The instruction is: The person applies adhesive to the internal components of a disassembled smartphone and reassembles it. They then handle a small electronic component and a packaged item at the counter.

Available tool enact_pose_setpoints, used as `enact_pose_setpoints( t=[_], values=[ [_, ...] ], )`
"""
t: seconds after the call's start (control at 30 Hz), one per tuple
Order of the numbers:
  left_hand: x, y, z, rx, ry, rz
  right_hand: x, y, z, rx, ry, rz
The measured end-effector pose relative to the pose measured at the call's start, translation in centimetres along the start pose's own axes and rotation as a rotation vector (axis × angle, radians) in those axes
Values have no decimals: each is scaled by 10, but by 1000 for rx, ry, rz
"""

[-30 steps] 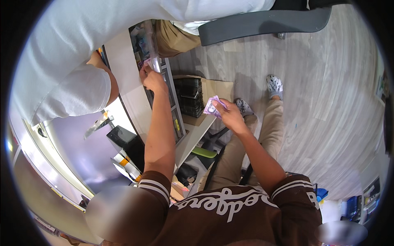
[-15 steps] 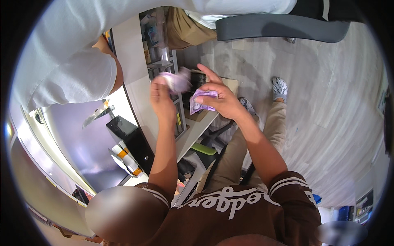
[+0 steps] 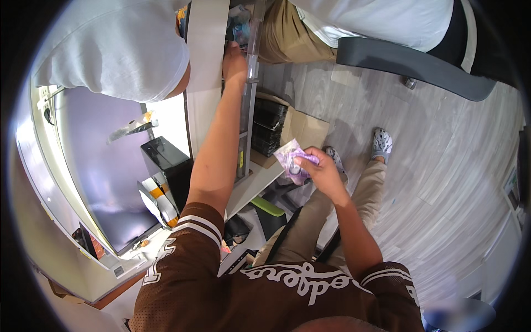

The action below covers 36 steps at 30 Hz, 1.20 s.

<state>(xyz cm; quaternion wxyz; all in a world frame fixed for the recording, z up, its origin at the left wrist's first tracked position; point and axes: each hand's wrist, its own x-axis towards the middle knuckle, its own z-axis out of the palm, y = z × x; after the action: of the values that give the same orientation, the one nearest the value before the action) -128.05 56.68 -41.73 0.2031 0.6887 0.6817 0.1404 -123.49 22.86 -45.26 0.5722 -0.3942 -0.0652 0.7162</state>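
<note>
My right hand (image 3: 325, 172) is closed, the thumb pressing small purple-and-white packets (image 3: 296, 160) against the fingers. They seem to overlap, one paler and shinier; what is inside them I cannot make out. My left arm is stretched far forward, and my left hand (image 3: 235, 65) reaches into an open drawer (image 3: 252, 61) with a clear front. Small blue and clear wrapped items (image 3: 239, 21) lie in the drawer just beyond the hand. Its fingertips are hidden among the contents, so whether it grips anything does not show.
A cardboard box (image 3: 305, 131) holding stacked black items (image 3: 269, 127) stands right of the drawers. Seated people are close by at the far left and far side, one on a chair (image 3: 415, 61). A black case (image 3: 166, 160) and large screen (image 3: 99, 166) are at left.
My left hand has moved away from the right one, forward into the drawer, its packet no longer visible there. My right hand now holds a paler packet with the purple one, slightly lower and rightward.
</note>
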Motion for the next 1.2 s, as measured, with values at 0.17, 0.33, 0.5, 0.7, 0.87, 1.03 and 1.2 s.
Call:
enact_pose_setpoints(
  t=[0.17, 0.33, 0.5, 0.7, 0.87, 1.03, 1.2],
  values=[
    [4, -6, 10, 143, -6, -52, -21, 38, -4, -145, 54, 85],
    [45, -66, 13, 340, 183, 168, -45, 40, -1, -258, -6, 199],
    [58, -32, 15, 818, -192, 142, -49, 34, -2, -247, 34, 162],
    [90, -49, 26, 1166, -148, 341, -54, 37, -7, -234, 70, 186],
    [174, -161, -5, 918, 347, 732, -74, 46, -12, -217, -9, 163],
    [99, -42, 34, 40, 76, 186, -67, 50, -20, -185, 104, 164],
    [78, -31, 23, 208, 130, 319, -71, 42, -21, -112, 97, 192]
  ],
)
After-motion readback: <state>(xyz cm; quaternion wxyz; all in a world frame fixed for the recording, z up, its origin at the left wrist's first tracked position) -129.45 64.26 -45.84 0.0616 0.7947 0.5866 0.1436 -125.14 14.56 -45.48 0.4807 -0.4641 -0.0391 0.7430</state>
